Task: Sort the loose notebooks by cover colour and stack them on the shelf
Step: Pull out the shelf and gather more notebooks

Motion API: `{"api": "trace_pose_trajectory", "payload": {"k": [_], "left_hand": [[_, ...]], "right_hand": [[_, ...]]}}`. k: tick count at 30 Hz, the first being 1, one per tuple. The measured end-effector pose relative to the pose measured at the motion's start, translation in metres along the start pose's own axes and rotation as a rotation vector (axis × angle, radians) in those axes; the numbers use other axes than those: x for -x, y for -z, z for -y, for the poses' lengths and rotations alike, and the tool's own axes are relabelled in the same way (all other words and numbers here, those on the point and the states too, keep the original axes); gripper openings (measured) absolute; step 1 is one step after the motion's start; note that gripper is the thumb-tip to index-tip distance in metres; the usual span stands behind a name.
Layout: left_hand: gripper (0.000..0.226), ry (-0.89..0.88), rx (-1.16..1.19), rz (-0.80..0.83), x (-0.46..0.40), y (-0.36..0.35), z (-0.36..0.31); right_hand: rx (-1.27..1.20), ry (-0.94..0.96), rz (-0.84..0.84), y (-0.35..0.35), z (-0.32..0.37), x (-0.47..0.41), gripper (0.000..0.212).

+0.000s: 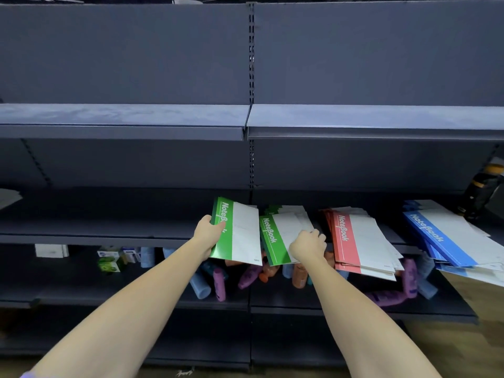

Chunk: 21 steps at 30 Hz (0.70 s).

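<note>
The shelf point(109, 225) is the reference for every position below. It is a dark metal board at waist level, and all the notebooks lie along its right half, overhanging its front lip.

Three colour groups sit side by side on the shelf. The blue stack point(447, 238) is farthest right, fanned and hanging well over the lip, which suggests it was laid down loosely and not squared. The red stack point(362, 241) lies to its left, also fanned. The green stack point(281, 236) lies left of the red, near the shelf's centre upright. One colour per pile matches the sorting rule, so the green pile appears to be the group in hand.

The green notebook point(237, 230) is raised above the shelf, just left of the green stack, and tilted up at its far edge. The left hand point(208, 233) grips its spine edge, thumb on the cover and fingers underneath, which keeps the cover readable for colour checking.

The right hand point(308, 245) rests on the green stack with its fingers curled over the top sheets. Whether it pinches a notebook or only steadies the pile cannot be told from this angle.

Bottles point(218, 285) lie jumbled on the board below the shelf and are not part of the sort.
</note>
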<state>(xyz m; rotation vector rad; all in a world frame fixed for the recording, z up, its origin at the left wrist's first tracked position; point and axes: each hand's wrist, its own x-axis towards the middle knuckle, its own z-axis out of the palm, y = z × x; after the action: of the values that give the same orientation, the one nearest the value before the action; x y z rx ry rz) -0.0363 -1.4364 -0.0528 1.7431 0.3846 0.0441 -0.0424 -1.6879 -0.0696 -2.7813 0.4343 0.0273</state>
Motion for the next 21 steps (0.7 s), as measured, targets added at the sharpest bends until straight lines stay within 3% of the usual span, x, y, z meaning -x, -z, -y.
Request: {"api": "trace_pose_trajectory", "payload": {"k": [2, 3, 5, 7, 10, 14, 17, 21], "left_hand": [[0.015, 0.0, 0.022, 0.009, 0.002, -0.003, -0.002], [0.018, 0.001, 0.027, 0.011, 0.002, -0.005, -0.003], [0.021, 0.001, 0.022, 0.018, 0.004, -0.011, -0.004], [0.023, -0.001, 0.006, 0.007, 0.005, -0.017, -0.003], [0.022, 0.01, 0.01, 0.007, 0.002, -0.022, -0.001], [0.044, -0.001, -0.028, 0.039, 0.005, -0.03, -0.007], [0.047, -0.009, -0.09, 0.019, 0.009, -0.038, -0.011], [0.018, -0.029, -0.103, -0.001, 0.003, -0.032, -0.01]], "right_hand": [[-0.065, 0.095, -0.059, 0.0, 0.008, 0.001, 0.028], [-0.215, 0.153, -0.057, 0.0, 0.013, 0.002, 0.025], [-0.543, 0.209, 0.096, 0.003, 0.024, 0.009, 0.031], [-0.659, 0.204, 0.251, 0.006, 0.031, 0.014, 0.032], [-0.774, 0.082, 0.291, 0.004, 0.029, 0.012, 0.036], [-0.864, -0.016, 0.215, -0.001, 0.022, 0.005, 0.029], [-0.849, -0.055, 0.108, 0.0, 0.014, 0.004, 0.029], [-0.725, -0.068, -0.052, 0.004, -0.005, 0.002, 0.02]]}}
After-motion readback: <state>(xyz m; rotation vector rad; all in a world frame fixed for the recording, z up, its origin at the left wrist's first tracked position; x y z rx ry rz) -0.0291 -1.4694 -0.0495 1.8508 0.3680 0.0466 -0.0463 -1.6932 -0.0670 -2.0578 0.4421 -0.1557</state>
